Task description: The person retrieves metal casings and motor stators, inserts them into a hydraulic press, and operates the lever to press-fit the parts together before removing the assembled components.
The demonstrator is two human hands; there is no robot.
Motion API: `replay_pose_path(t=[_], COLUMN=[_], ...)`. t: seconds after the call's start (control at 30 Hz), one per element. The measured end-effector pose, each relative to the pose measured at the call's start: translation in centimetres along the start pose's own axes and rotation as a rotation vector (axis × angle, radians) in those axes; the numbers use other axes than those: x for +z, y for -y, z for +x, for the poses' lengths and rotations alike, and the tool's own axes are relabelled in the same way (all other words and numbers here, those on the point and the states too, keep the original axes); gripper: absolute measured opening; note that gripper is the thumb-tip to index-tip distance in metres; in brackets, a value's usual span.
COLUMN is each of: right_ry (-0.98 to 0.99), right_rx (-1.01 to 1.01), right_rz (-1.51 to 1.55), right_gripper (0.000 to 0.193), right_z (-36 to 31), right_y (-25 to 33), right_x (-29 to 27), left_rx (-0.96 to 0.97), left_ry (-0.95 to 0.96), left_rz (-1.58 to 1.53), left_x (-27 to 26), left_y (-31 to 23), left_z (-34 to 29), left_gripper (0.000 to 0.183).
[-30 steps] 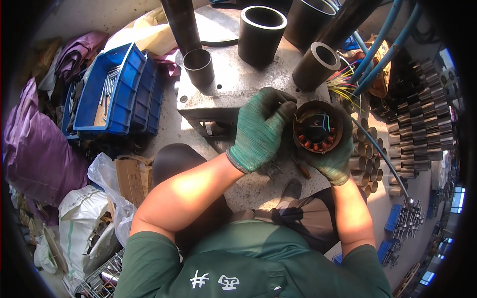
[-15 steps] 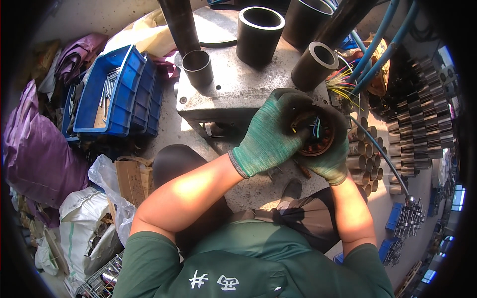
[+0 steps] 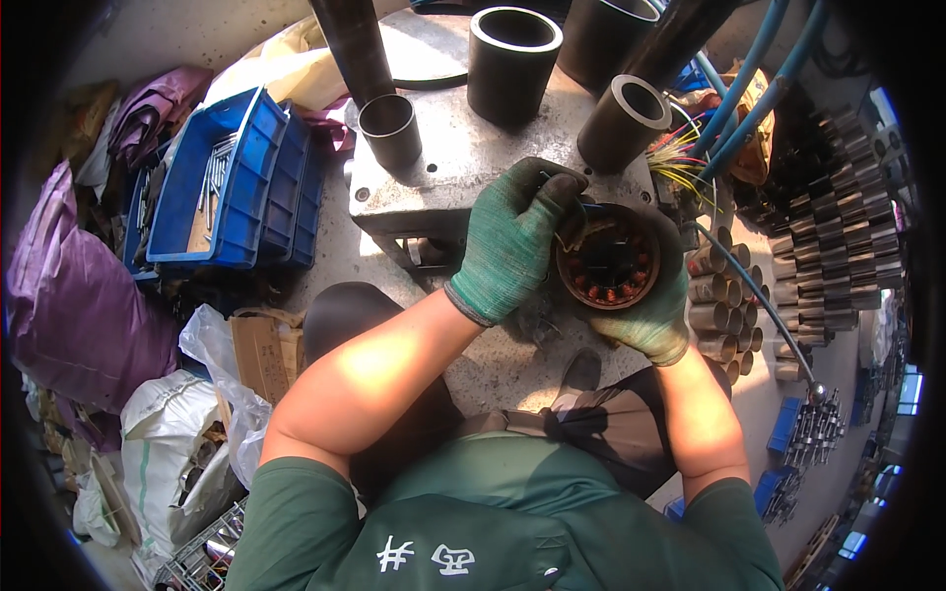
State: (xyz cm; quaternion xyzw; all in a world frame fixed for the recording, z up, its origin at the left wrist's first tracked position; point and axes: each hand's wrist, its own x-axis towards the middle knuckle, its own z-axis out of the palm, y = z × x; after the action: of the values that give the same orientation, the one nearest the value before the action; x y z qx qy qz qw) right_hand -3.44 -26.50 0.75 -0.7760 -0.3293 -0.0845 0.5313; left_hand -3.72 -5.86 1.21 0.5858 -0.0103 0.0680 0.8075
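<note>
Both hands gloved: right hand (image 3: 645, 315) cups the round stator (image 3: 608, 261) above the grey steel table (image 3: 443, 167), left hand (image 3: 512, 241) fingers curl over its rim, possibly pinching wire leads. Risk: copper windings nick or leads tear if I tug hard.

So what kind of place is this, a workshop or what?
Most likely a motor repair or metalworking shop. Gloved hands hold a stator with copper windings over a steel plate carrying black tubes, with a blue bin of metal parts alongside.
</note>
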Motion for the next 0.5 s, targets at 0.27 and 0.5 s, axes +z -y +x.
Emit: replay_pose_path(t=[0.27,0.5], right_ry=[-0.020,-0.011], right_rx=[-0.021,0.037], right_rz=[-0.101,-0.023], right_gripper=[0.111,0.110], right_z=[-0.14,-0.26], right_y=[-0.50,-0.94], right_x=[0.17,-0.11], left_rx=[-0.046,0.116], left_ry=[0.068,0.293], left_rz=[0.022,0.073], left_x=[-0.23,-0.41], left_y=[-0.22,0.46], left_z=[-0.15,-0.15], left_gripper=[0.033,0.059])
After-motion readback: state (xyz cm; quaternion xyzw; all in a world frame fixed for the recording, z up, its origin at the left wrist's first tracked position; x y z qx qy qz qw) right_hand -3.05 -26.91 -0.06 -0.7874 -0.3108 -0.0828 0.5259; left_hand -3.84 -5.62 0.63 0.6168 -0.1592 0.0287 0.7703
